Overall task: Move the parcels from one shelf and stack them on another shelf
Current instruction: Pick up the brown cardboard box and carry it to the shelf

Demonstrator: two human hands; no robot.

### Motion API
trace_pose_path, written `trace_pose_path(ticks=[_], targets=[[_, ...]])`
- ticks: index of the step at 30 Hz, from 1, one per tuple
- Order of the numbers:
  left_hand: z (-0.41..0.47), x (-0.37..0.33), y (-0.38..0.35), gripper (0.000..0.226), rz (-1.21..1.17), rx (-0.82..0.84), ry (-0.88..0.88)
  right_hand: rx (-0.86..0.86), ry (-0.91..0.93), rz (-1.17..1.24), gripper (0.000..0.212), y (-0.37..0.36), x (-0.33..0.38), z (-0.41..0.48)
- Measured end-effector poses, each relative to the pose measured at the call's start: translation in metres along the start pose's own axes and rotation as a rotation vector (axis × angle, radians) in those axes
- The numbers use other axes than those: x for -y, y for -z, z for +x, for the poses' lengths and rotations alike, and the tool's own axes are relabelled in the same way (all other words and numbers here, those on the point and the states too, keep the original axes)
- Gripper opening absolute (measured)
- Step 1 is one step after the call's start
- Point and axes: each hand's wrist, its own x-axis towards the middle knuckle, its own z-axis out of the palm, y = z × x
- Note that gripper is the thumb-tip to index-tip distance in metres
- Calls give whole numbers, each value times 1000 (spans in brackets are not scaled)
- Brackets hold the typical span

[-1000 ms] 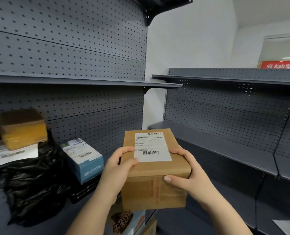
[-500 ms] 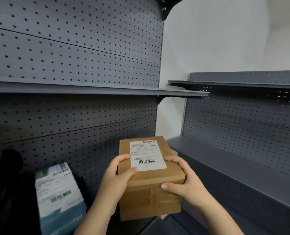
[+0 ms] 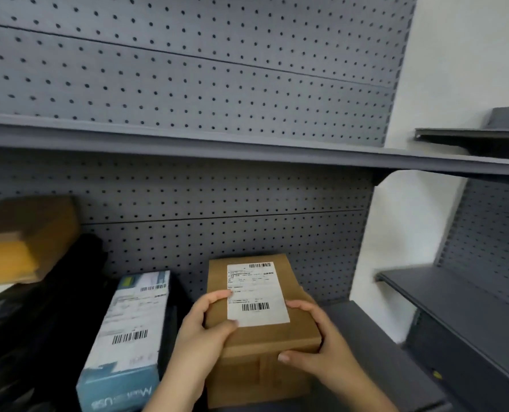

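Three boxes: brown parcel (image 3: 256,310) clamped between left hand (image 3: 201,328) and right hand (image 3: 315,349), just right of blue box (image 3: 128,337); blurred yellowish box (image 3: 18,239) farther left, perhaps on black bags.

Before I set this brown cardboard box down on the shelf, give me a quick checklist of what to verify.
1. Both hands on the brown cardboard box: ok, left hand and right hand grip opposite sides.
2. White shipping label facing up: ok.
3. Bare spot on the grey metal shelf to the right of the box: ok.
4. Gap to the blue and white carton on the left: ok, they are apart.
5. Box bottom resting on the shelf: cannot tell, its lower edge is hidden.
6. Headroom under the upper grey shelf: ok.
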Motion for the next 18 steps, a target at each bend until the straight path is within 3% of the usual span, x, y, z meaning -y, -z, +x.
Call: trace_pose_path(ticks=[18], targets=[[3, 18, -21, 46, 173, -213, -65, 175, 15, 128, 76, -5, -50, 37]])
